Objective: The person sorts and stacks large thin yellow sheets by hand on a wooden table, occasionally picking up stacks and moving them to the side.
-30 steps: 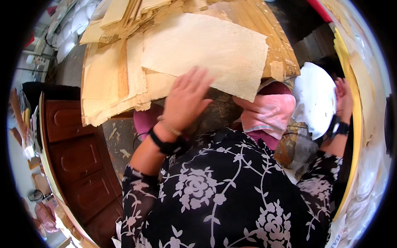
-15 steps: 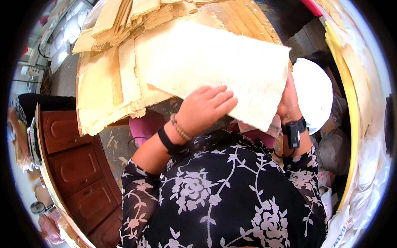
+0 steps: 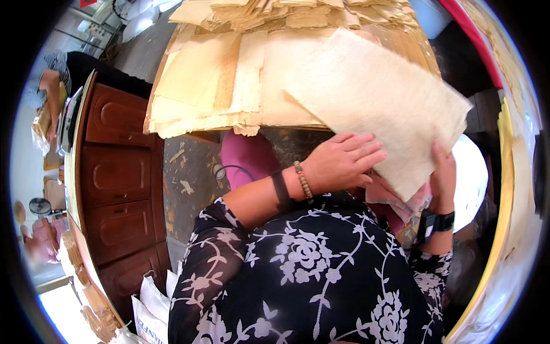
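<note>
A large, thin, pale sheet with a fibrous surface, possibly wood veneer, slants across the near right edge of the work table. My right hand grips its right edge, thumb on top; the fingers behind are mostly hidden. My left hand lies against the sheet's near edge, palm down with fingers stretched out. Under the sheet's far left part, more yellowish sheets overlap on the table, some with ragged edges. A pink cloth shows below the sheet, near my lap.
Piled sheets line the table's far side. On the left stands a dark red wooden cabinet, with another person's arm beyond it. A round white object sits beside my right hand. A pink rounded object is under the table's edge.
The view has shifted, so the table appears further left. The held sheet has tilted and looks darker, its right corner lower. My right hand still grips it; my left hand stays at its near edge.
</note>
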Demonstrator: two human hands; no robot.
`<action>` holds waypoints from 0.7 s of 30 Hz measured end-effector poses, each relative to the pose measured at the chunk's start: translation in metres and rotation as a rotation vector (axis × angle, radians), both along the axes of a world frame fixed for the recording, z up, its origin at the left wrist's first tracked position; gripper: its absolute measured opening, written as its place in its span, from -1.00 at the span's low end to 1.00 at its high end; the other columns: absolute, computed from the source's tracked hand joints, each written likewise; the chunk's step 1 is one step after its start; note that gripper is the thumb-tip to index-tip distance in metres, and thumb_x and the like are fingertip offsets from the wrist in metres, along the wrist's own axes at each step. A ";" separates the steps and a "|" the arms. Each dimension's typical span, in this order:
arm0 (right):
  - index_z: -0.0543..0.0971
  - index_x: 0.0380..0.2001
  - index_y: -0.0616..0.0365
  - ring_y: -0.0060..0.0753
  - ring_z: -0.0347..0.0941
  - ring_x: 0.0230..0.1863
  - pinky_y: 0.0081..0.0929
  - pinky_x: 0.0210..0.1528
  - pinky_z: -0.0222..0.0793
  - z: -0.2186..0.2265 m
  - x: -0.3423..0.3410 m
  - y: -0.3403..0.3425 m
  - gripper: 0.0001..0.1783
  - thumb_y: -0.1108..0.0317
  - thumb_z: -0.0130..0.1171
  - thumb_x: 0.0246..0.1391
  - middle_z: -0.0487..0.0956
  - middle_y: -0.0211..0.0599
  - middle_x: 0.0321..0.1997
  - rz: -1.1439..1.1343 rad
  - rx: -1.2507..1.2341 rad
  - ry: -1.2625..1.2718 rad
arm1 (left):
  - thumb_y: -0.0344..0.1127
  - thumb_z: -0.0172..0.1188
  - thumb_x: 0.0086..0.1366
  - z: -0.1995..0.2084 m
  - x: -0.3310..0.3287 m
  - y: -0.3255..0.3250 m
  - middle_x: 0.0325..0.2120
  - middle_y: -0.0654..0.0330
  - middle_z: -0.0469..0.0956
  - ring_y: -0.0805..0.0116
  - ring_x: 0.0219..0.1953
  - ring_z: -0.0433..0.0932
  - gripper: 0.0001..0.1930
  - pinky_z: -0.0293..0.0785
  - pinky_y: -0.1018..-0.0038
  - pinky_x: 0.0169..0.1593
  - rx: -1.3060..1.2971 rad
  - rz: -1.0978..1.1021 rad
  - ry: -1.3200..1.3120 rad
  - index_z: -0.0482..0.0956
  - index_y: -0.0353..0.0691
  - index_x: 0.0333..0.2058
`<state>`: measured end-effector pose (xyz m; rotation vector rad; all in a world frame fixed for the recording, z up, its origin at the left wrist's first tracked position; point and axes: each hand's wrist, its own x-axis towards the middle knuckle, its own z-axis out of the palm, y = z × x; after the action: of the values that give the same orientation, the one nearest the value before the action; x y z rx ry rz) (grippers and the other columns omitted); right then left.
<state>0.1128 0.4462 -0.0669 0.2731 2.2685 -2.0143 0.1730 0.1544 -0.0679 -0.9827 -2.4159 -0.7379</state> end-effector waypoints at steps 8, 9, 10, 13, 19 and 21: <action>0.31 0.23 0.34 -0.16 0.49 0.10 -0.27 0.20 0.42 0.122 -0.042 0.179 -0.39 0.12 0.07 0.28 0.49 0.01 0.15 -0.341 -0.298 0.029 | -0.36 0.30 0.09 0.000 -0.006 -0.013 -0.06 0.16 0.59 0.17 0.03 0.53 -0.56 0.47 0.33 0.09 0.034 0.118 -0.104 0.53 -0.18 0.00; 0.32 0.22 0.32 -0.17 0.49 0.10 -0.28 0.20 0.41 0.128 -0.043 0.219 -0.41 0.13 0.06 0.28 0.50 0.00 0.15 -0.376 -0.318 0.038 | -0.38 0.29 0.09 -0.003 -0.006 -0.013 -0.07 0.16 0.59 0.17 0.03 0.53 -0.56 0.47 0.33 0.09 0.042 0.128 -0.121 0.53 -0.19 -0.01; 0.33 0.21 0.30 -0.19 0.49 0.10 -0.29 0.19 0.41 0.128 -0.045 0.257 -0.43 0.13 0.06 0.28 0.50 -0.01 0.14 -0.402 -0.304 0.072 | -0.41 0.28 0.09 -0.004 -0.002 -0.014 -0.10 0.15 0.60 0.16 0.01 0.54 -0.57 0.48 0.34 0.08 0.045 0.128 -0.135 0.52 -0.20 -0.01; 0.37 0.17 0.26 -0.22 0.49 0.09 -0.31 0.19 0.41 0.117 -0.050 0.363 -0.49 0.15 0.04 0.28 0.50 -0.05 0.14 -0.527 -0.134 0.194 | -0.42 0.27 0.09 -0.016 0.003 -0.022 -0.12 0.14 0.61 0.15 0.00 0.54 -0.58 0.50 0.33 0.06 -0.009 0.140 -0.206 0.52 -0.20 -0.01; 0.44 0.10 0.16 -0.29 0.49 0.07 -0.37 0.17 0.40 0.064 -0.039 0.446 -0.59 0.18 0.01 0.28 0.52 -0.11 0.13 -0.688 0.594 0.314 | -0.41 0.22 0.12 -0.017 0.004 -0.028 -0.17 0.12 0.60 0.16 -0.06 0.55 -0.62 0.51 0.34 0.02 0.033 0.125 -0.205 0.53 -0.20 -0.04; 0.46 0.08 0.13 -0.31 0.49 0.06 -0.38 0.16 0.40 0.043 -0.045 0.450 -0.62 0.20 0.00 0.28 0.52 -0.13 0.13 -0.674 0.718 0.302 | -0.41 0.23 0.12 -0.010 0.005 -0.040 -0.18 0.10 0.60 0.15 -0.07 0.55 -0.62 0.51 0.33 0.01 0.078 0.143 -0.185 0.52 -0.21 -0.03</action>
<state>0.0681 0.8957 -0.0240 0.9467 3.3794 -1.3788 0.1779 0.1140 -0.0777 -0.7307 -2.5609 -0.8978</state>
